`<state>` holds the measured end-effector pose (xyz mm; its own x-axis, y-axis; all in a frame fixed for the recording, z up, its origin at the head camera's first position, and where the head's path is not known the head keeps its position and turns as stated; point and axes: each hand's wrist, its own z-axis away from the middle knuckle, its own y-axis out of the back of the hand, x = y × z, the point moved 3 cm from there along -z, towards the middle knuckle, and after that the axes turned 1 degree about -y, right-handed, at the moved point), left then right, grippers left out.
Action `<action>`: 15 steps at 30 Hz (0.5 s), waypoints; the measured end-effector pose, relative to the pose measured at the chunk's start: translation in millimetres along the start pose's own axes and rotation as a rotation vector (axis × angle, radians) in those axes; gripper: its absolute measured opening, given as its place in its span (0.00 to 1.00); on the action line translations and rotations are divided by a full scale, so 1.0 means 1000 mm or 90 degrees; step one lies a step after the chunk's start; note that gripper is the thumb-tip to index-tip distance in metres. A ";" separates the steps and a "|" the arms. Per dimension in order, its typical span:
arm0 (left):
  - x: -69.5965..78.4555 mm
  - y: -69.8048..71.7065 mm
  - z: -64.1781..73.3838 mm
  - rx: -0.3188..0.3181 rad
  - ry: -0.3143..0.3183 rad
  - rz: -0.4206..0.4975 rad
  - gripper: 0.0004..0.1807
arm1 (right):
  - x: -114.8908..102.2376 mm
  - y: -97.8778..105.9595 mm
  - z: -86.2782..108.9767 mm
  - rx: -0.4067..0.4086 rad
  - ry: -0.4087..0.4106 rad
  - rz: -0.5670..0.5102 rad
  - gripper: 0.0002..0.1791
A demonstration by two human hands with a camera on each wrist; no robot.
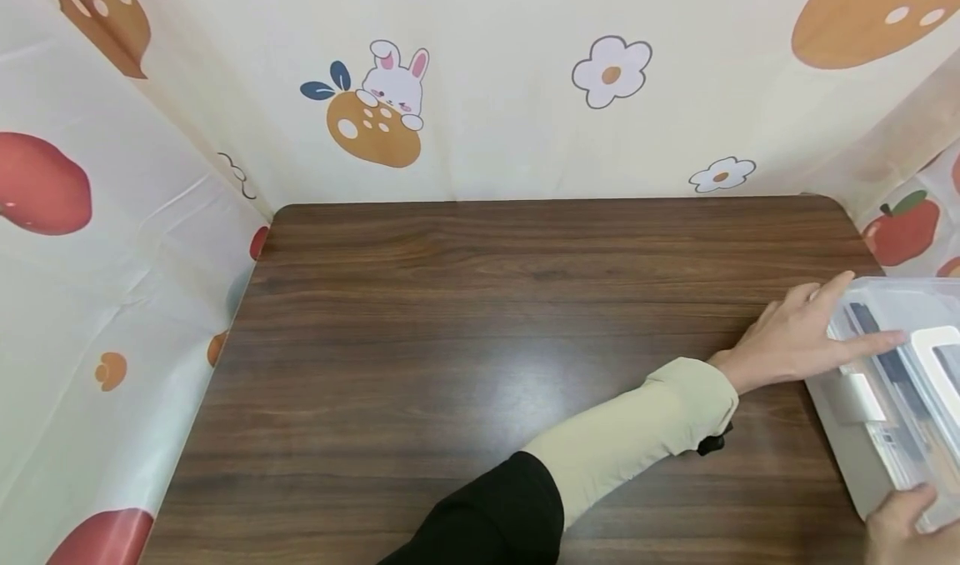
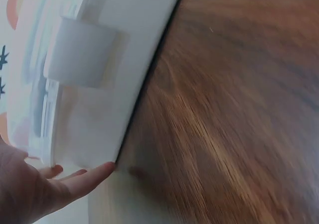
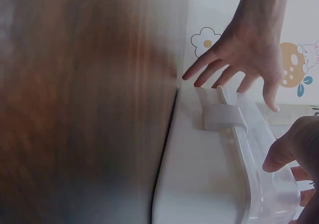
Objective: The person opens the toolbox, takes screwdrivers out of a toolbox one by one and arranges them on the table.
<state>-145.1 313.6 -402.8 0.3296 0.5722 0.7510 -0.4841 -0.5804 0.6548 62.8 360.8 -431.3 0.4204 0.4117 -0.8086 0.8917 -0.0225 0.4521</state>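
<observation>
A white storage box (image 1: 843, 440) with a clear lid (image 1: 930, 294) stands at the table's right side. Through the lid, dark and pale things show blurred. My left hand (image 1: 806, 336) is at the box's far end, fingers spread, its thumb reaching over the lid. The left wrist view has this hand (image 2: 35, 189) with its fingertips right at the box's end. At the near end, my right hand (image 1: 903, 527) grips the lid corner, thumb on top; its fingers (image 3: 300, 173) curl past the edge. A white latch (image 3: 224, 118) sits on the long side.
The dark wooden table (image 1: 450, 340) has rounded back corners. A pale curtain (image 1: 510, 90) printed with rabbits, flowers and fruit hangs behind it and along both sides. My left sleeve (image 1: 630, 432) reaches across the table's front right.
</observation>
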 end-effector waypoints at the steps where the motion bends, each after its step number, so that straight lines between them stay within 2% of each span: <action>1: 0.002 -0.002 0.000 0.006 0.000 0.001 0.47 | 0.001 0.000 0.000 0.001 -0.002 0.004 0.26; 9: 0.007 -0.012 0.003 0.055 0.018 0.011 0.45 | -0.004 0.007 0.004 -0.015 0.032 0.007 0.27; 15: 0.008 -0.013 -0.002 0.070 0.030 0.016 0.45 | -0.014 0.011 0.004 -0.047 0.069 0.009 0.27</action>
<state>-138.3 327.2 -404.9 0.2783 0.5821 0.7640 -0.3984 -0.6539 0.6433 67.1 351.0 -416.5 0.4092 0.5083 -0.7578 0.8691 0.0358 0.4933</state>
